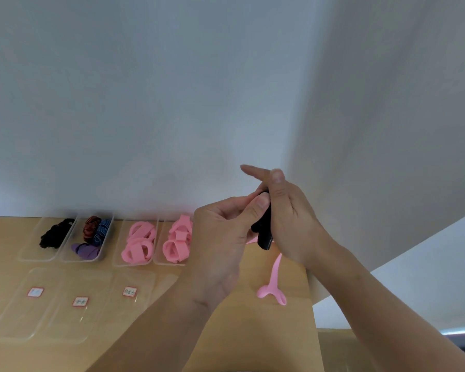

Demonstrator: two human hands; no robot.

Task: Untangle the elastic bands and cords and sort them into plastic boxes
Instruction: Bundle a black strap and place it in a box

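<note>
Both hands are raised above the wooden table [226, 331], holding a black elastic band [263, 232] between them. My left hand [220, 237] pinches its upper end with thumb and fingers. My right hand [290, 224] grips the band too, with its index finger stretched out to the left. A loose pink band [273, 283] lies on the table under the hands. At the back stand four clear plastic boxes: one with black bands [55, 233], one with striped and purple bands [93, 237], and two with pink bands [138, 244] [177, 241].
Clear box lids [46, 312] with small red-framed labels [79, 301] lie flat on the front left of the table. A white wall rises right behind the boxes. The table's right edge runs just past the pink band.
</note>
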